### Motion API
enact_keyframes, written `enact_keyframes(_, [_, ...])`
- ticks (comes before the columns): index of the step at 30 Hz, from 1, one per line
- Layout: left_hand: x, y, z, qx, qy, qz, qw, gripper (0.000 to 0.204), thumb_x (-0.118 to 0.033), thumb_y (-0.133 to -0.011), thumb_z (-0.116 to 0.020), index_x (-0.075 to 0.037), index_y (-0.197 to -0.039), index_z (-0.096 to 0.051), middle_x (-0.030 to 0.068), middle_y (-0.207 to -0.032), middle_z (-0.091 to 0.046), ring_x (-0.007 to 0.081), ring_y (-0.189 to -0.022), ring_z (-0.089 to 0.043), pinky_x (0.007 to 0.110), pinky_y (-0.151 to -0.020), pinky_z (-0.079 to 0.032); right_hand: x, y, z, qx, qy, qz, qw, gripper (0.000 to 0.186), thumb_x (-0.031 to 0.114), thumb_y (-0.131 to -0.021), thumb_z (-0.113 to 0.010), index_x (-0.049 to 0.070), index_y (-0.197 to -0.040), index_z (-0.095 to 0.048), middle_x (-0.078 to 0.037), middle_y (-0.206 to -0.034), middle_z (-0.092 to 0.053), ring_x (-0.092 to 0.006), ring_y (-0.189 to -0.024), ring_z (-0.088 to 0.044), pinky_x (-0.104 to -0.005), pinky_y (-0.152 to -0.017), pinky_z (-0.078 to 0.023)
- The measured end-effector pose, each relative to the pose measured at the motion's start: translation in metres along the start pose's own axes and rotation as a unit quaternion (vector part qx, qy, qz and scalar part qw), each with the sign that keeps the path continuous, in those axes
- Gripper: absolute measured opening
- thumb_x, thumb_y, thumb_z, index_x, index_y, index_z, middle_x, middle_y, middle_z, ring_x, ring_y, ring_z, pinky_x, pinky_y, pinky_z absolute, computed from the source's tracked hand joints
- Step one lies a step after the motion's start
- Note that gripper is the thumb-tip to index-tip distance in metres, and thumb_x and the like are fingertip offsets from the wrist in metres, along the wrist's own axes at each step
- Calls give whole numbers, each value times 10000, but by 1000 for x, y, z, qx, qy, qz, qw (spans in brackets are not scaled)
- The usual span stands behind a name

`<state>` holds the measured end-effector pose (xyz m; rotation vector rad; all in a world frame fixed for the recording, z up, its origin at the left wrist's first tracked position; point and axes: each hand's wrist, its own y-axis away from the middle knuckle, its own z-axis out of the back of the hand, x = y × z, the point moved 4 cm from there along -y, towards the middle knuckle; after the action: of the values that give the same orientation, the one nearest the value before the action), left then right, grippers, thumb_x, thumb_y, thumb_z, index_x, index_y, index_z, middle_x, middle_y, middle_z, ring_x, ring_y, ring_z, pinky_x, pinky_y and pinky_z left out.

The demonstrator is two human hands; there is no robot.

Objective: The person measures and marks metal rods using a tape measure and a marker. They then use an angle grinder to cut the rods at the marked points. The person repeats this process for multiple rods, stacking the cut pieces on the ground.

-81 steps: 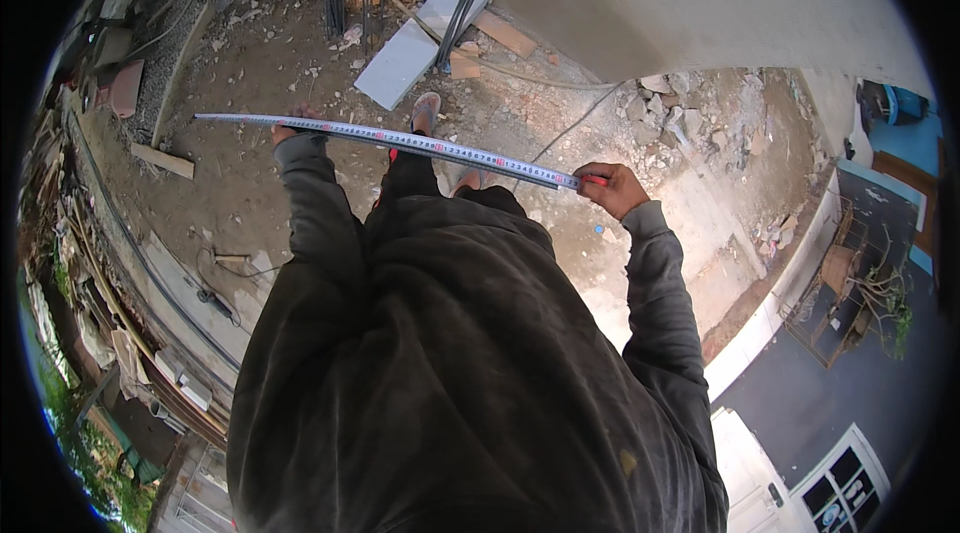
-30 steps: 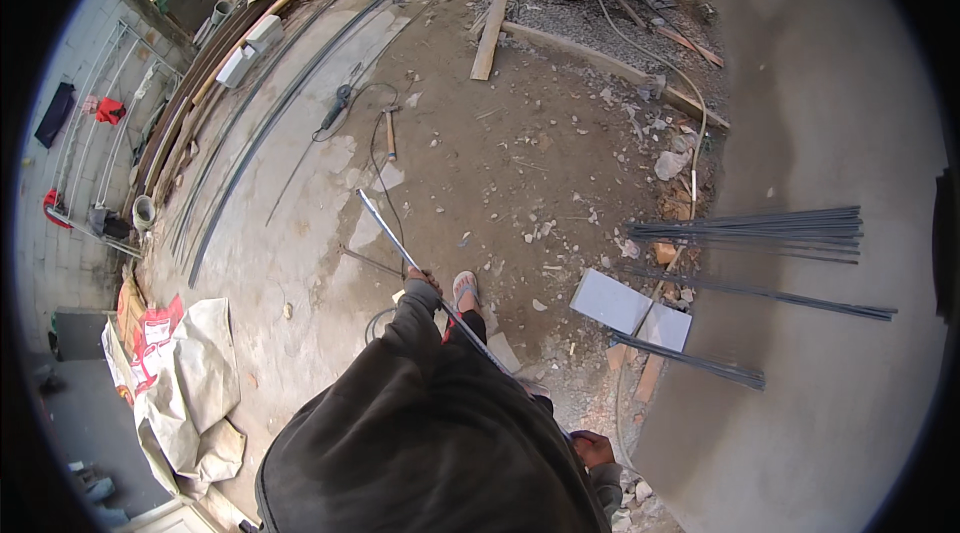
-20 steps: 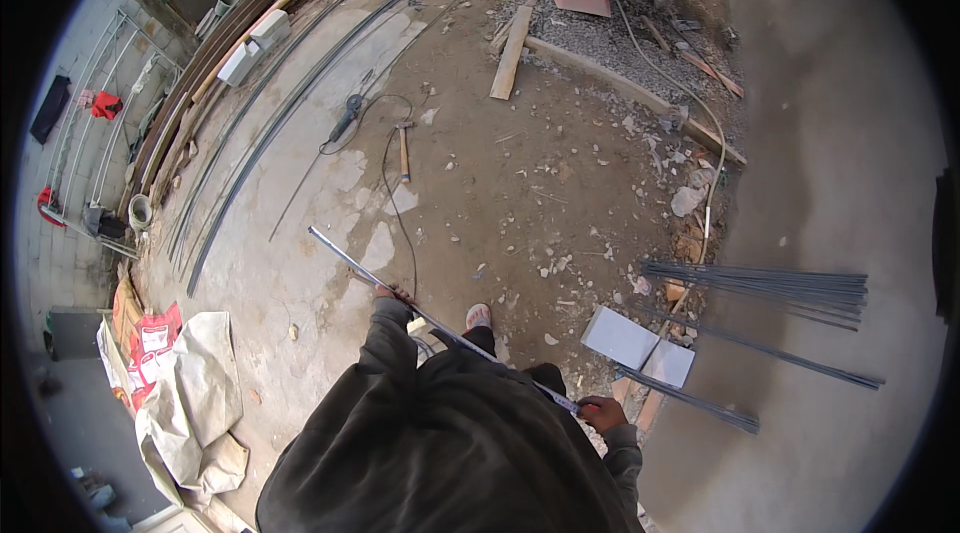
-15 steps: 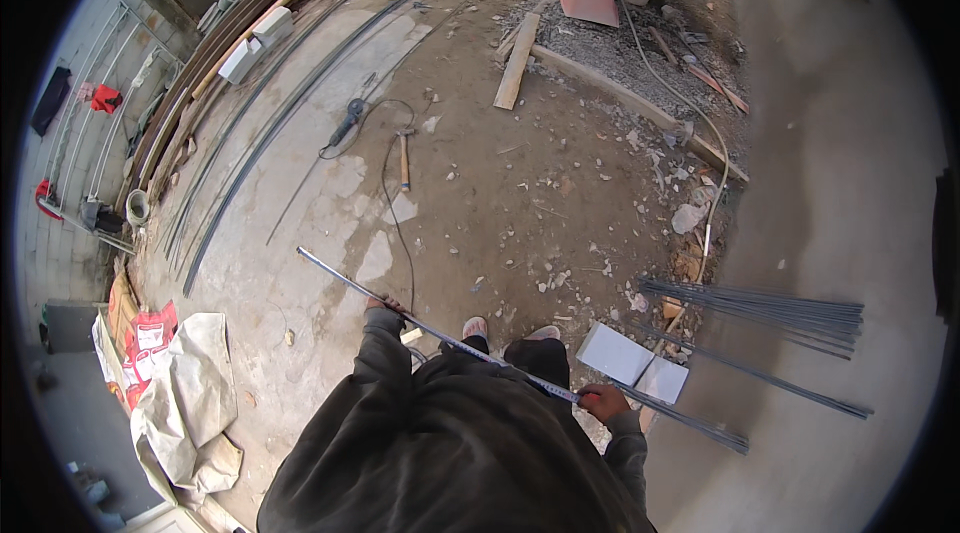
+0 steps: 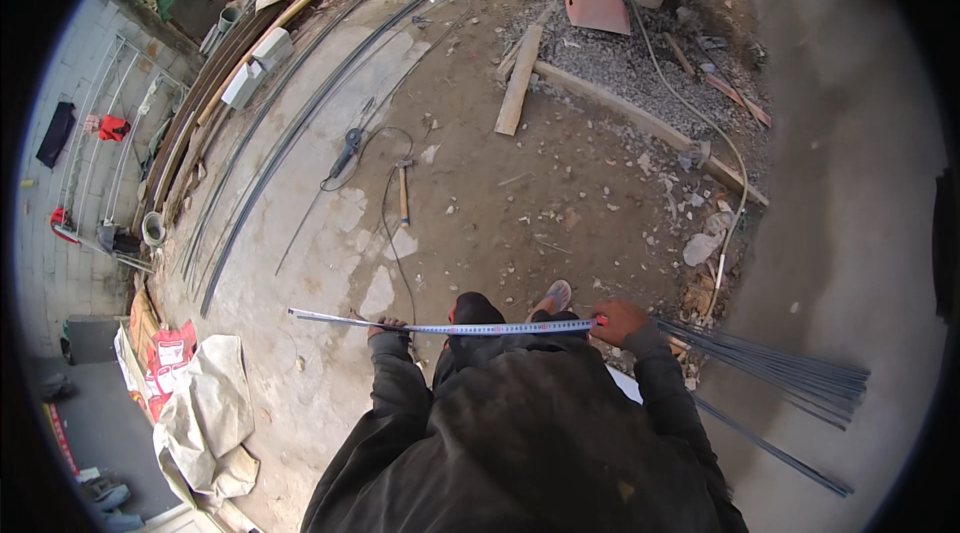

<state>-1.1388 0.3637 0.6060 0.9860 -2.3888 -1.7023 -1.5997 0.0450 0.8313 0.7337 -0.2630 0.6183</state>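
Tape (image 5: 450,327) stretched level across body, chest-high, between both hands. Left hand (image 5: 388,326) fingers pinched on blade, free end jutting past. Right hand (image 5: 617,321) clenched on other end, probably round case, hidden. Thin steel blade: light, springy, kinks if unsupported; edges slick. Rebar (image 5: 780,373) bundle near right; hammer (image 5: 402,195) on dusty ground.

The tape measure (image 5: 450,327) looks like thin metal with a light sheen. The rods (image 5: 770,373) are dull grey steel. The ground (image 5: 560,183) is rough, dusty concrete strewn with gravel. The plank (image 5: 517,83) is bare, matt wood, and the hammer (image 5: 402,195) has a wooden handle. The sleeves (image 5: 395,403) are dark matt cloth.
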Motion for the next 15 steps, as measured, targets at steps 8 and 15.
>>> enact_keyframes(8, [59, -20, -94, 64, 53, -27, 996, 400, -456, -979, -393, -112, -805, -498, 26, -626, -445, 230, -573, -461, 444, -597, -455, -29, -66, 96, 58, 3, 18, 998, 338, 380, -765, -701, 141, -1003, -710, -150, -958, -693, -362, -933, -664, -474, -821, -528])
enact_keyframes(15, [88, -93, -248, 7, -157, -17, 987, 532, -536, -1017, -303, -61, -1022, -544, 150, -897, -648, 371, -863, -644, 609, -837, -524, -20, -104, 109, -48, -112, -30, 992, 306, 325, -768, -699, 103, -978, -707, -169, -916, -700, -367, -898, -673, -462, -812, -526])
